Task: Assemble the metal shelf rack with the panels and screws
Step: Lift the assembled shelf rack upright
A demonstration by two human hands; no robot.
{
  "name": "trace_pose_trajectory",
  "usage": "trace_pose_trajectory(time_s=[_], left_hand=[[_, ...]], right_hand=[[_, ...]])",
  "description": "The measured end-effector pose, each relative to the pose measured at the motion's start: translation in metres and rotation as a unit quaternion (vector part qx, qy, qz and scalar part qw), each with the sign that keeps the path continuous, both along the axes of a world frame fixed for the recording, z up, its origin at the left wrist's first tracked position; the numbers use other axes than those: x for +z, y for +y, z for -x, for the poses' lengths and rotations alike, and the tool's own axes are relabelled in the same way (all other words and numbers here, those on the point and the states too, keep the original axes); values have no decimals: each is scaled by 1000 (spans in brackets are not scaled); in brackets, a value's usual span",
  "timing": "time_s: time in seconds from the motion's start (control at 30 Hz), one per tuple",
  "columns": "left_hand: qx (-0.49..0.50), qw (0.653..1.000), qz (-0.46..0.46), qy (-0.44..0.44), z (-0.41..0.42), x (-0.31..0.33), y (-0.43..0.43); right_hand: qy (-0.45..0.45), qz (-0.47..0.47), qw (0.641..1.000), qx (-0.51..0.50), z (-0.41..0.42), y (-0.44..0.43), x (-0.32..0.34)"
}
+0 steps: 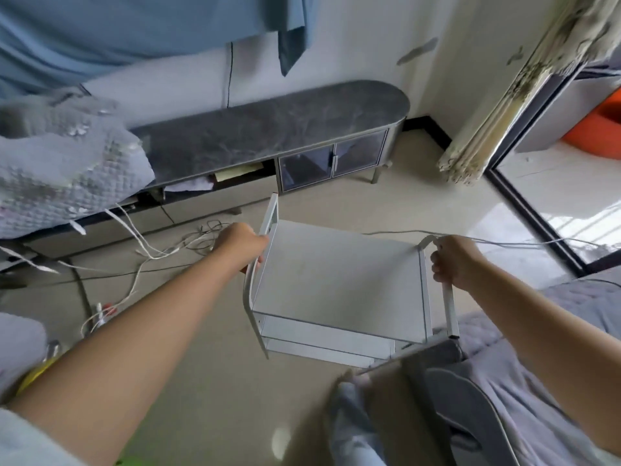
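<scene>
A white metal shelf rack (339, 280) is held up above the beige floor in the middle of the view, its flat top panel facing me and a lower panel showing beneath the near edge. My left hand (240, 242) grips the rack's left side frame near the top. My right hand (453, 257) grips the right side frame, fingers curled round the thin white bar. The rack's near right corner is close to a grey cushioned seat (443, 361). No screws are visible.
A long dark grey low cabinet (268, 129) with glass doors runs along the far wall. White and black cables (161, 250) lie on the floor at left. A quilted grey blanket (64, 169) is at left, a sliding door track (537, 223) at right.
</scene>
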State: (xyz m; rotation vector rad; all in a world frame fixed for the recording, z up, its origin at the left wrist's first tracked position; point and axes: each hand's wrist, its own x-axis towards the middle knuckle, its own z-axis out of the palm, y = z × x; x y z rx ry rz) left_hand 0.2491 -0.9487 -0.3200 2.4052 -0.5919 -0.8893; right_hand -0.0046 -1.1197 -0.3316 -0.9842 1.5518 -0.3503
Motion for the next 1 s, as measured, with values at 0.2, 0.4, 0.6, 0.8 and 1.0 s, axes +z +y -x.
trace_pose_trajectory(time_s=[0.2,0.4,0.6,0.8,1.0], left_hand=[[-47,998,-28,-34,-14,12,-170],[-49,997,-31,-40,-25,14,-312],[-101,993,-48,-32,-48,9,-447],[-138,987,-76,-1,-80,-8,-591],[-161,982,-89,39,-77,-30,-715]], right_hand=[[30,-5,999,-13,-8,-159,15],[25,10,999,-29,-22,-290,28],[39,19,998,-36,-43,-418,23],[70,-7,996,-62,-70,-548,12],[89,-34,990,-99,-62,-667,-2]])
